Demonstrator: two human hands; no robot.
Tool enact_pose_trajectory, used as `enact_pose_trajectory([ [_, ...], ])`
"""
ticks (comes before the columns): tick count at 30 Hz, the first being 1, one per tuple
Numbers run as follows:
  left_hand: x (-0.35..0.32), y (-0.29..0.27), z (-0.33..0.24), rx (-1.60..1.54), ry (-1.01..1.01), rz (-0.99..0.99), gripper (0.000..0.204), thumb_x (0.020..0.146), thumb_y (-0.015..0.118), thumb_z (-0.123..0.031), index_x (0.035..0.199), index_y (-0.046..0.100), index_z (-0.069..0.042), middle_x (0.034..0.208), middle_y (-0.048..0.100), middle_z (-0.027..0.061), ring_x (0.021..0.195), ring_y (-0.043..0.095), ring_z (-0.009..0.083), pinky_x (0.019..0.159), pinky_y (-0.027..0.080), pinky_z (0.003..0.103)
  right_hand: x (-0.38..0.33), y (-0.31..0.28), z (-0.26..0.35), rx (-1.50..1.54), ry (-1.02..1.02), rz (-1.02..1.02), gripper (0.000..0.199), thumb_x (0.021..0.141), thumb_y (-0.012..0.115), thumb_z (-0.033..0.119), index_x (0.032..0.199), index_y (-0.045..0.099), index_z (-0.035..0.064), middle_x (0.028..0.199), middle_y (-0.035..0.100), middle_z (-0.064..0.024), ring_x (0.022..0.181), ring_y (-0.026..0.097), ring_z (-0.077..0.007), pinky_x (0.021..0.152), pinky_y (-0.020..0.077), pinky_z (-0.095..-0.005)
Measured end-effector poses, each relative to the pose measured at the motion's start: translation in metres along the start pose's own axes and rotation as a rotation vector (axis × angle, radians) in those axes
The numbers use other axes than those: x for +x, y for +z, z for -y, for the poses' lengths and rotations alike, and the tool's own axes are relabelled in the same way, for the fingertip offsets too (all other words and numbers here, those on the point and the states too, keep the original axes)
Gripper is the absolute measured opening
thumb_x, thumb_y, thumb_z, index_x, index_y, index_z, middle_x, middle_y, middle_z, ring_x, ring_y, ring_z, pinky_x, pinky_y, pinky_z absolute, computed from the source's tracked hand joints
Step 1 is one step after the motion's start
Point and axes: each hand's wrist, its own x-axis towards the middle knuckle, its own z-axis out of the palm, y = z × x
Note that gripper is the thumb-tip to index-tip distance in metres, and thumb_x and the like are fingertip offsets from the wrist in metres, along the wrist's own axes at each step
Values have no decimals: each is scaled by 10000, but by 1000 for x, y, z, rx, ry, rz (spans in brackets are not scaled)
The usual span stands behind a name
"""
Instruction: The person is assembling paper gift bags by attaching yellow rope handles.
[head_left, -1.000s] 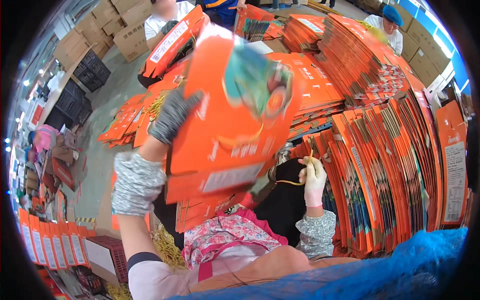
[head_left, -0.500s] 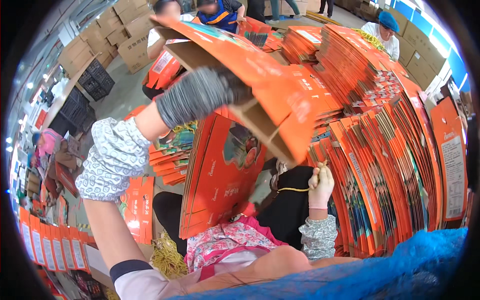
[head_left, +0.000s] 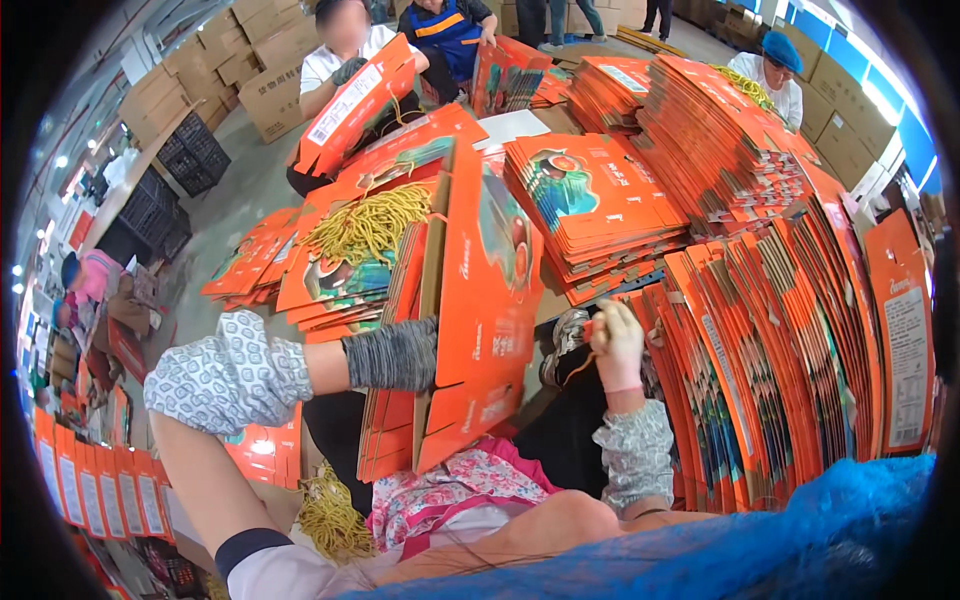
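1. Left of our apron (head_left: 450, 495), a yellow bundle (head_left: 332, 512) is lying below the flats (head_left: 383, 430), which are standing upright.
2. Our left hand (head_left: 400, 356) is touching the carton (head_left: 490, 335) at its left edge; its fingertips are hiding there, so we cannot tell whether they are gripping.
3. At the apron's far edge, the carton is standing just right of that hand, the nearer one, its long axis running up and away from us.
4. Our right hand (head_left: 617, 345) is hovering beyond the carton's right side, apart from it, fingers pinching a thin cord (head_left: 575, 374) that is trailing toward the carton.
5. Farther right, a row (head_left: 745, 370) of flats is standing.
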Motion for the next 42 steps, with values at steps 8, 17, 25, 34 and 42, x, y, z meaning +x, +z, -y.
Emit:
enact_pose_trajectory([
  [8, 18, 90, -41, -68, 6, 146, 454, 691, 556, -233, 1087, 629, -23, 1133, 606, 159, 1117, 534, 310, 1022, 359, 435, 75, 79, -17, -144, -54, 56, 193, 911, 524, 155, 1004, 603, 5, 656, 504, 11, 410, 337, -39, 387, 274, -211],
  [17, 9, 139, -84, -272, -2, -360, 63, 718, 477, -61, 675, 473, -107, 669, 487, 111, 592, 464, 204, 533, 331, 344, 130, 129, -35, -267, -239, 273, 185, 935, 492, 168, 994, 577, 14, 886, 653, -55, 480, 502, -87, 466, 425, -228],
  [25, -1, 107, -83, -273, -479, 52, 451, 738, 513, -124, 1162, 546, 27, 1140, 571, 210, 1083, 534, 337, 969, 401, 445, 133, 147, -72, -666, -193, 471, 188, 863, 554, 176, 948, 618, 21, 728, 626, -129, 675, 617, -186, 630, 474, -316],
  [34, 40, 118, -27, -1388, -1159, -832, 214, 895, 471, -113, 1068, 557, -22, 966, 613, 118, 918, 589, 242, 797, 467, 315, 108, 139, -70, -727, -370, 375, 177, 870, 538, 178, 939, 617, 35, 829, 628, -134, 751, 612, -244, 693, 471, -324],
  [42, 64, 132, 7, -4100, 1311, -1416, 107, 883, 528, -124, 805, 541, -52, 692, 545, 17, 657, 560, 151, 600, 470, 259, 62, 118, -62, -1237, -418, 577, 191, 829, 536, 222, 872, 656, 79, 750, 631, -155, 728, 621, -334, 628, 488, -385],
])
